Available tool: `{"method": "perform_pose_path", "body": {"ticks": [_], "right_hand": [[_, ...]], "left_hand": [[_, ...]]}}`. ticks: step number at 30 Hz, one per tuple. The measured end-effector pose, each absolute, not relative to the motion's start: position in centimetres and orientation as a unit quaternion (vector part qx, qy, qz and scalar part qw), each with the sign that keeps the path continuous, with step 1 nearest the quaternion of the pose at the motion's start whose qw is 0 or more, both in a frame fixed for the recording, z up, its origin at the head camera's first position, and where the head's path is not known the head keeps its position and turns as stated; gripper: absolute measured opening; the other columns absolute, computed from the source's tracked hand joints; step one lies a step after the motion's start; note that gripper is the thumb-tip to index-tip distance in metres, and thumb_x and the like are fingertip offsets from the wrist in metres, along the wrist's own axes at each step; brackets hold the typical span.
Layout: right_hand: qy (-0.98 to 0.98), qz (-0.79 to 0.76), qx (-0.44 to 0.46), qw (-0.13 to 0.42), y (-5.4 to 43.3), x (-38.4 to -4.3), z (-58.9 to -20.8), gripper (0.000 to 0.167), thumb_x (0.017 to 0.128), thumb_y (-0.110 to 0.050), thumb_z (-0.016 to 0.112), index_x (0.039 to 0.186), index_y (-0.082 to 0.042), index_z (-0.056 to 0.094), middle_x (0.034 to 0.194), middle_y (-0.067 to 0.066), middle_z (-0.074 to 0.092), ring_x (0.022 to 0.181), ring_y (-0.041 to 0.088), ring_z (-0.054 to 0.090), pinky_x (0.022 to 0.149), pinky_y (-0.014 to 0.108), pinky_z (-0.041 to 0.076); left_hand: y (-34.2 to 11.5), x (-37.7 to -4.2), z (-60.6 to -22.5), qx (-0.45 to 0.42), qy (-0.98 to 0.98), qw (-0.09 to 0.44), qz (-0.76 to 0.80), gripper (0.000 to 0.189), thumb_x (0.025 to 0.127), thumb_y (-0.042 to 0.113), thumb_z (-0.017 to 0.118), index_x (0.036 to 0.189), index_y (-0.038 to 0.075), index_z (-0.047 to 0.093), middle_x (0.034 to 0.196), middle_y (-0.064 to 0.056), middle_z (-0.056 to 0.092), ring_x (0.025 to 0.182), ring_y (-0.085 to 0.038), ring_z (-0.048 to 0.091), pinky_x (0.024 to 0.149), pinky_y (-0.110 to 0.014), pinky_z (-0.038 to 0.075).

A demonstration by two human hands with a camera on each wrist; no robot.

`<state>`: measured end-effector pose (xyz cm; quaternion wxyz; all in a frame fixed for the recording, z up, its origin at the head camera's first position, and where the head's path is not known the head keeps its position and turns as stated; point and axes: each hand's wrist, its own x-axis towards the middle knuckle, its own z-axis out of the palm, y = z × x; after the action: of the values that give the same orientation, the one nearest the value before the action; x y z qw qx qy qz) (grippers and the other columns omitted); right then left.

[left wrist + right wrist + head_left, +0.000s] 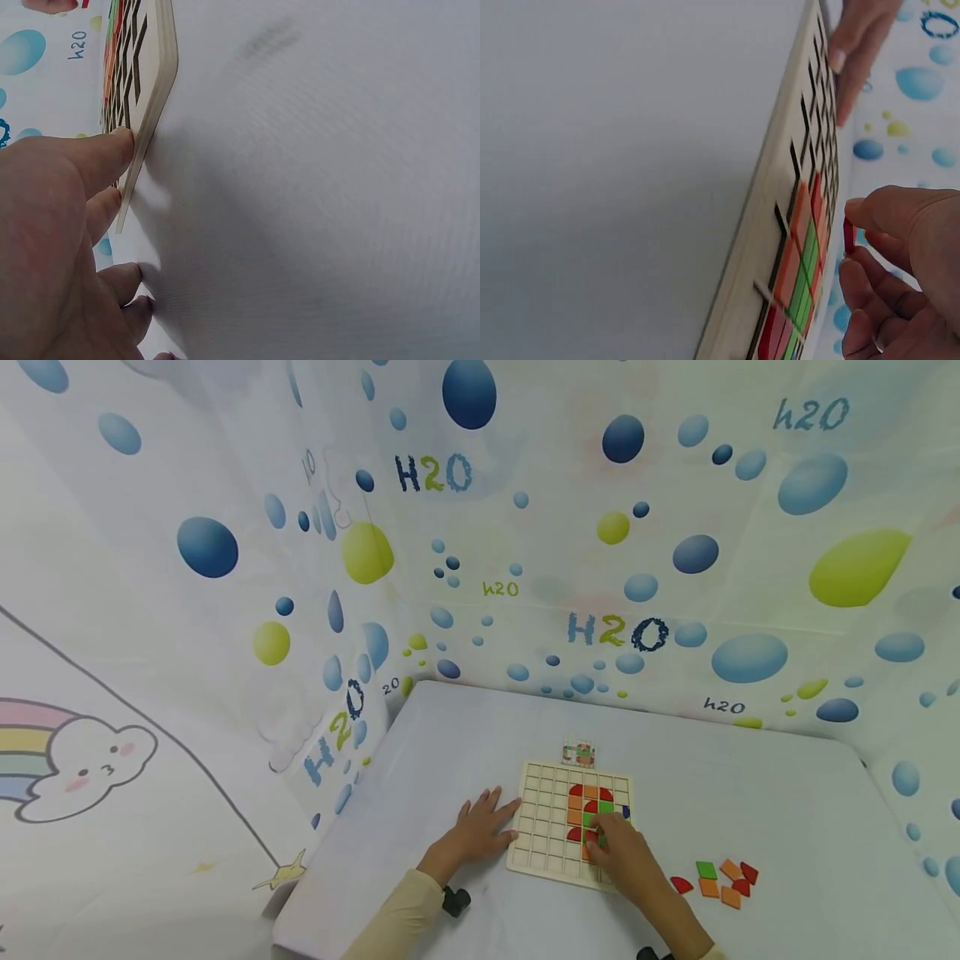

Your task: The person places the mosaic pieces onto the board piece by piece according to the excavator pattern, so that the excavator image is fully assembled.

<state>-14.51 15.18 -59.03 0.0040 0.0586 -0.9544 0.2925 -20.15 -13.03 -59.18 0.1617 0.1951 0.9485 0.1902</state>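
Observation:
A pale wooden grid board point(543, 822) lies on the table, with red, orange and green flat pieces set in the squares of its right half. My left hand point(480, 827) is spread beside the board's left edge, with fingertips on its rim. Over the filled squares, my right hand point(624, 853) pinches a small red piece point(849, 236) between thumb and fingers. The right wrist view shows this piece held on edge, above the board's surface. A dark blue piece point(626, 811) shows at the board's right edge.
A small patterned card point(578, 753) lies just behind the board. Several loose pieces are scattered to the right, among them a green piece point(707, 870) and a red quarter-round piece point(681, 885). A printed cloth wall point(540, 635) rises behind the white table point(795, 810).

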Motion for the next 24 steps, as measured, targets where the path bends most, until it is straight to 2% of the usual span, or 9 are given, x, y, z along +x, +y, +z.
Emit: {"method": "perform_pose_path", "body": {"ticks": [2,6,8,13,18,24], "right_hand": [[-0.955,0.284,0.08,0.013,14.2,-14.4,-59.3,0.024,0.092,-0.018,0.084,0.111,-0.015,0.069,0.105,-0.002,0.064,0.094,0.013,0.057,0.085,0.037,0.058],[-0.953,0.276,0.119,0.029,13.1,-14.2,-59.9,0.02,0.09,-0.016,0.086,0.098,-0.02,0.068,0.093,-0.009,0.057,0.086,0.009,0.05,0.073,0.026,0.05],[-0.954,0.268,0.128,0.039,12.9,-14.2,-60.1,0.021,0.089,-0.015,0.087,0.094,-0.021,0.067,0.089,-0.011,0.054,0.082,0.009,0.046,0.07,0.026,0.044],[-0.957,0.247,0.139,0.055,12.8,-14.0,-60.3,0.022,0.087,-0.016,0.088,0.092,-0.021,0.067,0.086,-0.013,0.054,0.082,0.009,0.046,0.075,0.031,0.045],[-0.961,0.23,0.144,0.055,12.9,-14.0,-60.4,0.021,0.088,-0.019,0.088,0.092,-0.021,0.067,0.084,-0.013,0.051,0.082,0.01,0.045,0.074,0.032,0.042],[-0.963,0.218,0.145,0.069,12.8,-14.0,-60.7,0.019,0.088,-0.021,0.088,0.093,-0.019,0.07,0.085,-0.01,0.055,0.083,0.01,0.049,0.076,0.035,0.046]], "left_hand": [[-13.1,-20.2,-59.3,0.196,0.949,0.159,0.19,0.062,0.108,0.044,0.057,0.165,0.025,0.04,0.174,-0.018,0.023,0.161,-0.04,0.02,0.127,-0.066,0.016],[-13.1,-20.2,-59.4,0.194,0.949,0.159,0.19,0.062,0.108,0.045,0.057,0.165,0.026,0.039,0.175,-0.017,0.023,0.162,-0.04,0.02,0.127,-0.066,0.016],[-13.2,-20.2,-59.5,0.194,0.948,0.16,0.194,0.062,0.108,0.045,0.056,0.165,0.026,0.039,0.175,-0.017,0.022,0.162,-0.039,0.019,0.127,-0.066,0.016],[-13.2,-20.3,-59.6,0.197,0.948,0.158,0.195,0.062,0.109,0.045,0.055,0.165,0.026,0.038,0.175,-0.018,0.022,0.162,-0.04,0.019,0.127,-0.066,0.015],[-13.2,-20.3,-59.6,0.199,0.947,0.157,0.196,0.062,0.109,0.043,0.057,0.165,0.025,0.039,0.174,-0.019,0.022,0.162,-0.041,0.019,0.127,-0.067,0.015],[-13.1,-20.2,-59.4,0.198,0.949,0.158,0.19,0.062,0.108,0.044,0.057,0.165,0.026,0.04,0.174,-0.018,0.024,0.161,-0.04,0.021,0.127,-0.066,0.016]]}}
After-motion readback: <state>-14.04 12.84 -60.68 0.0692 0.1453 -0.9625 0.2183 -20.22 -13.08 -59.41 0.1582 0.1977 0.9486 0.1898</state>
